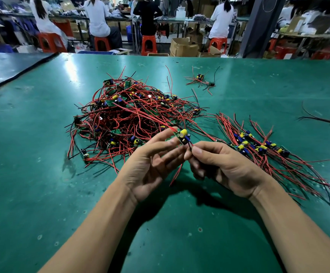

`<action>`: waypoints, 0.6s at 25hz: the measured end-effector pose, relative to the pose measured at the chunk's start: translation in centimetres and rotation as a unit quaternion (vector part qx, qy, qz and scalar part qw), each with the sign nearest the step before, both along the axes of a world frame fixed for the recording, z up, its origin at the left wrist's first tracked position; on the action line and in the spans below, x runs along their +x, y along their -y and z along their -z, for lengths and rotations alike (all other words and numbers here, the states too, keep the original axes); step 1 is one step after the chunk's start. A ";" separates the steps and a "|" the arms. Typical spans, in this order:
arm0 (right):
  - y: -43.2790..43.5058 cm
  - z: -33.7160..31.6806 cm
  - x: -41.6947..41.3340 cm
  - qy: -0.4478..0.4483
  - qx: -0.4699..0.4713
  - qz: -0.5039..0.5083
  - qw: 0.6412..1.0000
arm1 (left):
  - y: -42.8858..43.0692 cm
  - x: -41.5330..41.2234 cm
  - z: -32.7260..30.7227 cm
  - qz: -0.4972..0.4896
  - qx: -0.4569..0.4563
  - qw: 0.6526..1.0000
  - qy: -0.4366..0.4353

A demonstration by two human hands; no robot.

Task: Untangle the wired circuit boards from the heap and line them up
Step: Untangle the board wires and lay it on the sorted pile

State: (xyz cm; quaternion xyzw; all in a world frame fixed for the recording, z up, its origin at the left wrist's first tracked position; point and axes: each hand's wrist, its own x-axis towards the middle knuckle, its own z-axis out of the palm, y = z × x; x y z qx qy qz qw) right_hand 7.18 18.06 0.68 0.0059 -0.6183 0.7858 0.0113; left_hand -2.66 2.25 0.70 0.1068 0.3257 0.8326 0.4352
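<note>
A broad work table covered in a smooth green mat point(42, 174), scuffed and faintly glossy, is spread across most of the view. At its middle, a loose heap of small green circuit boards tangled in thin red and black wires point(128, 115) is piled, the wires looping and sticking out in every direction. To the right, a row of untangled wired circuit boards point(262, 150) has been laid side by side, with the yellow and blue cylindrical components grouped in a band and the wires fanned along one diagonal, from far-left to near-right. A small separate cluster of wired boards point(201, 80) is seen farther back. The left hand point(152, 164) is turned palm up, and a single small green circuit board with a yellow cylindrical capacitor point(182, 137) is pinched lightly between its thumb and forefinger above the near edge of the heap. The board's long axis is angled from far-left to near-right; long red wires are drawn from its far end back into the heap. The short leads at its near end are nipped between the thumb and forefinger of the right hand point(223, 166), whose other fingers are curled.
</note>
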 end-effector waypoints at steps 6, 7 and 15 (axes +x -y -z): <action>-0.5 -0.2 0.7 0.032 0.020 -0.097 0.995 | 0.4 0.7 -0.5 0.134 -0.176 0.972 -0.083; -0.6 -0.2 0.8 0.043 0.021 -0.107 0.993 | 0.6 0.8 -0.6 0.151 -0.173 0.969 -0.090; -1.3 -0.1 -0.5 0.010 -0.019 0.184 0.983 | 1.5 0.2 -0.6 0.131 -0.032 0.991 -0.012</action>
